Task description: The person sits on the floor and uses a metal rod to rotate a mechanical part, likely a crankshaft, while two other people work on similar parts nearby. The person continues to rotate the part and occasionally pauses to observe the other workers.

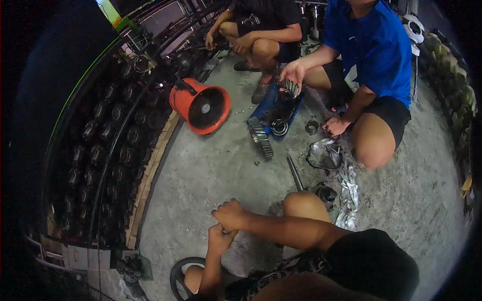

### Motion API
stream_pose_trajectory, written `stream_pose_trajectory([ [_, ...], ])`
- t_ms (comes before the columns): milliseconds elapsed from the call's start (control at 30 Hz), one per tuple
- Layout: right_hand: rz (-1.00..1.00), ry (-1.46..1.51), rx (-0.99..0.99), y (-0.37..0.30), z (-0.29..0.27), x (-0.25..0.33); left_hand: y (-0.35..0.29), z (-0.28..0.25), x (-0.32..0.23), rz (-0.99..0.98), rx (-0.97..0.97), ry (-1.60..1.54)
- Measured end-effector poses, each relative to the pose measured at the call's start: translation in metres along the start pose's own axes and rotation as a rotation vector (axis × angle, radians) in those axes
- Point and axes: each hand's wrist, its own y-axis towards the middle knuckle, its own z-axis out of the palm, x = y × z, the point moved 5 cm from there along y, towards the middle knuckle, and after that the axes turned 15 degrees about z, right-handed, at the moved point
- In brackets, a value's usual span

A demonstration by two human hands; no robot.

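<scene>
Resting one over the other, both hands are seen low in the view, above bare concrete floor (211, 175). The right hand (231, 215) is curled into a loose fist, knuckles up, and is laid across the top of the left hand (220, 237), which is also closed; whether anything is gripped inside either fist cannot be told. Nearest loose part is the steel shaft (295, 173), lying on the floor up and to the right of the hands, beyond the knee (304, 203). Its long axis is set running away from the person, slightly tilted left at the far end. The right hand is placed nearer to it than the left. Just beside the shaft's near end a dark round part (326, 193) is seen, with crumpled foil (347, 195) touching it. Farther off, a toothed gear (261, 138) is leaned at a blue tray (273, 98), and an orange fan (201, 105) is lying on its side, well apart from both hands
</scene>
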Motion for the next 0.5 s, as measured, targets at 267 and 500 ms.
stream_pose_trajectory([
  [267,-0.015,0.0,0.045,-0.005,-0.003,0.005,-0.005,-0.003,0.001,0.01,-0.036,-0.088],
  [500,-0.012,0.03,0.034,-0.006,0.005,0.014,-0.018,-0.007,0.017,-0.055,0.045,-0.012],
])
